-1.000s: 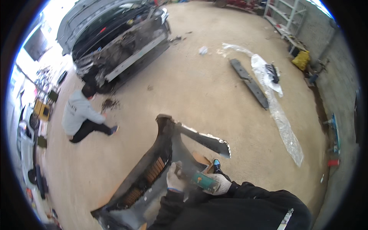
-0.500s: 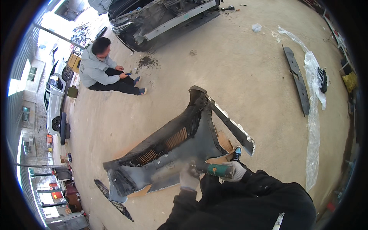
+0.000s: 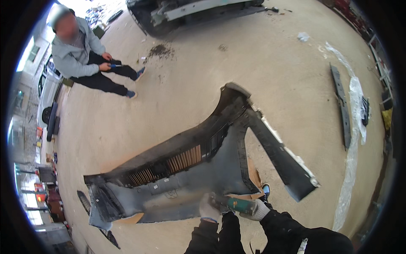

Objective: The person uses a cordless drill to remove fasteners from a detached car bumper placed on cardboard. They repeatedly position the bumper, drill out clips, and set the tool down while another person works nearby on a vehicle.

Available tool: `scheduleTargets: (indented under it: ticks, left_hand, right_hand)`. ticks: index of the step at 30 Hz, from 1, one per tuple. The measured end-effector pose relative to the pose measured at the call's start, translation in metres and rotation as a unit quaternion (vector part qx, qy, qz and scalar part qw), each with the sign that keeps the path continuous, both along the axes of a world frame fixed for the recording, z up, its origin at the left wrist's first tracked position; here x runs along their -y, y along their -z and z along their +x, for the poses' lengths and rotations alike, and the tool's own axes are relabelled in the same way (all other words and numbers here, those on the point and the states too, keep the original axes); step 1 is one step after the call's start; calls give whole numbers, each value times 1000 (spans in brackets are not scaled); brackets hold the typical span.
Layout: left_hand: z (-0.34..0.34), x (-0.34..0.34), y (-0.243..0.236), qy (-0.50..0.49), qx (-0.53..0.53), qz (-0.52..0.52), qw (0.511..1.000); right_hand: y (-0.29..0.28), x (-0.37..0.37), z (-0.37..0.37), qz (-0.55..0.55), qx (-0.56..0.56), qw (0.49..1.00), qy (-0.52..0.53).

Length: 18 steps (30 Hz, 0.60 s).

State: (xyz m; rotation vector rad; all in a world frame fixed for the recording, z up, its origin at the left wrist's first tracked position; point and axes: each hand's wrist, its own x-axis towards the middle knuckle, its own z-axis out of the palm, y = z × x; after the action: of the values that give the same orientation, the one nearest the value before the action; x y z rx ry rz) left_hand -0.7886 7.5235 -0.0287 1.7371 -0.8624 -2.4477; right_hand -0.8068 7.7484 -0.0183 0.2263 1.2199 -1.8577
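Observation:
A dark car bumper cover lies on the floor before me, its inner side up, with slatted openings along it. Both my hands wear light gloves and grip a green angle grinder at the bumper's near edge. My left hand is closed around the dark head end. Around the rear of the green body wraps my right hand. The grinder's disc is hidden from view. Brown cardboard shows beneath the bumper. A black slatted strip lies partly hidden by the bumper's left end.
A person in a grey jacket is at the far left, holding a small blue object. A car with its front stripped stands at the back. At right lie a long dark panel and clear plastic sheeting.
My view has shifted, so the bumper appears larger and the stripped car higher up. The person in grey has raised their head toward me. Both hands keep their hold on the grinder.

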Motion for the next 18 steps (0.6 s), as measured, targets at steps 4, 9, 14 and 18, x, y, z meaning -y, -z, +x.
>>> scheduleTargets:
  ticks: [4, 9, 14, 18]
  left_hand:
    - [-29, 28, 55, -75, -49, 18, 996]
    - [-56, 76, 134, -130, -104, -86, 982]
    - [-63, 134, 191, -151, -229, -82, 958]
    - [-70, 151, 225, -152, -263, -124, 945]
  right_hand:
    - [90, 37, -46, 157, -239, 936, -206]
    - [168, 103, -77, 68, -184, 967, -160]
    - [190, 152, -87, 3, -119, 987, -111]
    - [198, 173, -73, -55, -68, 994, -72]
